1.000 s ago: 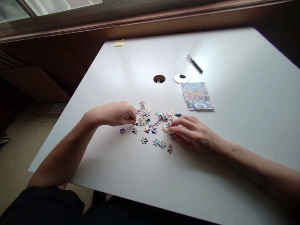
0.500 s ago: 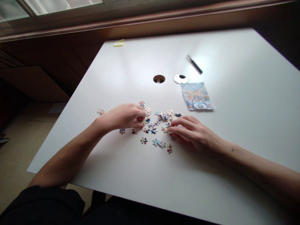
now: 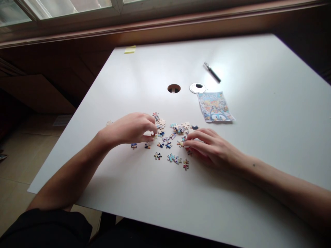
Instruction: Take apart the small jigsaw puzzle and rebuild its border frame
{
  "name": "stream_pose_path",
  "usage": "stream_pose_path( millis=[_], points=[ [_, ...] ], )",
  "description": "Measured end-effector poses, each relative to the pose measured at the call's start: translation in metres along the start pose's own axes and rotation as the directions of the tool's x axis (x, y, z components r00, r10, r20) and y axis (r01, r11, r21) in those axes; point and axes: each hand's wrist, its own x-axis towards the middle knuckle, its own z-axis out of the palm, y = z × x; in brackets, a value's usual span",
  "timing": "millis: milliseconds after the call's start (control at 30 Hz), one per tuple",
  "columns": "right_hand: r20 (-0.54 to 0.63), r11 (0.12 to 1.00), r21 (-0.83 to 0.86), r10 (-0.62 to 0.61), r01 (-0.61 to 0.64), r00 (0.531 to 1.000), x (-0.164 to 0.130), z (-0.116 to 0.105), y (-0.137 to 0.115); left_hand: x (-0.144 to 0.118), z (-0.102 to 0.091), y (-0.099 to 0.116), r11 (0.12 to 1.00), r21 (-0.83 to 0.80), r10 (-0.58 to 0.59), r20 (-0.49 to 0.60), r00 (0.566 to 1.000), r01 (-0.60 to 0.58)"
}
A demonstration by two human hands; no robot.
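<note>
White worktop [image 3: 232, 165] carries a loose scatter of jigsaw pieces [image 3: 169, 137] between my two hands, some face up in bright cartoon colours, some showing their pale backs. My left hand [image 3: 131, 129] sits at the left edge of the scatter, its grip narrow: thumb and fingertips pinched on a pale piece [image 3: 149, 133], held just above or on the surface, I cannot tell which. My right hand [image 3: 210, 146] lies flat and low at the right edge, fingers curled over a few pieces near its tips, with nothing clearly held; whether that grip is closed on anything is hidden by the fingers. One stray piece [image 3: 109, 122] lies well apart, beyond my left wrist.

I judge this as sorting: picking single pieces and turning them picture side up. Nothing looks joined. The next move calls for a light pinch that does not drag neighbouring pieces.

Farther away lie the printed reference picture [image 3: 215, 106], a round cable hole [image 3: 173, 88], its loose cap [image 3: 197, 88], a pen [image 3: 212, 72] and a yellow sticky note [image 3: 129, 50].
</note>
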Motion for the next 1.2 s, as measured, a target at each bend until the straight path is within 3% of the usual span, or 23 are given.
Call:
stream_pose_path(
  millis=[200,467,767,1200],
  points=[
    [0.004,1.0,-0.002,-0.002,0.002,1.0,-0.0014,0.0007,0.0018,-0.0013,-0.0019,-0.0022,0.999,0.035,-0.011,0.014,1.0,0.01],
    [-0.009,1.0,-0.003,-0.009,0.009,1.0,-0.001,0.0004,0.0019,0.0032,0.0034,0.0074,0.996,-0.036,0.084,0.049,0.995,-0.082],
    [-0.003,1.0,-0.003,-0.005,0.005,1.0,-0.0013,0.0018,0.0019,0.0017,0.0014,-0.0016,1.0,0.002,-0.001,0.046,0.999,0.001],
    [-0.006,1.0,0.008,0.0,0.001,1.0,-0.0004,0.0008,0.0008,0.0029,0.0057,0.0048,0.996,-0.042,0.085,0.017,0.996,-0.085]
  ],
)
